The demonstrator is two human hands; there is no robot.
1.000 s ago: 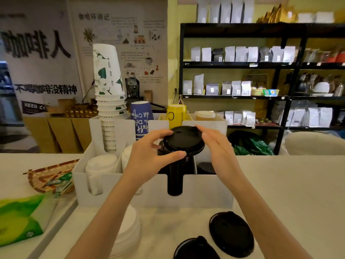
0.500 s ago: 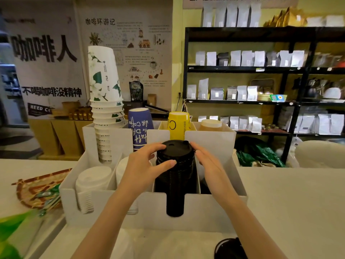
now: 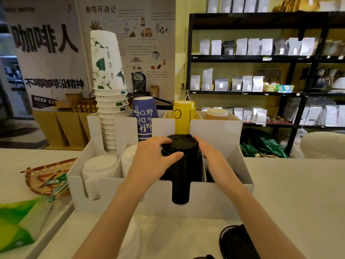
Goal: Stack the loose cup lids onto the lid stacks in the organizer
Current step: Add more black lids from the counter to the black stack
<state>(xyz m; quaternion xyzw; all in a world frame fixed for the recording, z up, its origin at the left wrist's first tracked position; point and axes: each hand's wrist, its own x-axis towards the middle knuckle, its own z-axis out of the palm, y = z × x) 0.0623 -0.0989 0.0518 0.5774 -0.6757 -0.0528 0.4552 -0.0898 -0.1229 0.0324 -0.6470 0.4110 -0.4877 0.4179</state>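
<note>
The white multi-compartment plastic organizer (image 3: 220, 200) on the pale counter is the thing to steer by. In its front middle compartment the tall column of black plastic cup lids (image 3: 182, 165) is now standing seated, its lower part showing through the front slot, and a black dome lid (image 3: 179, 143) is sitting level on top of it. A second ago that lid was being held up clear above the column; half a second ago it was coming down onto it. So I judge this lid delivered, and the hands are just settling it.

The left hand (image 3: 151, 157) is curling loosely around the left side of the column top, thumb lying across the front rim. The right hand (image 3: 214, 157) is lying flat and open-fingered against the right side, steadying rather than pinching.

In front of the organizer, at the bottom edge of view, another loose black lid (image 3: 237, 242) is waiting; two were showing there a second ago, but the view has tilted since.
</note>
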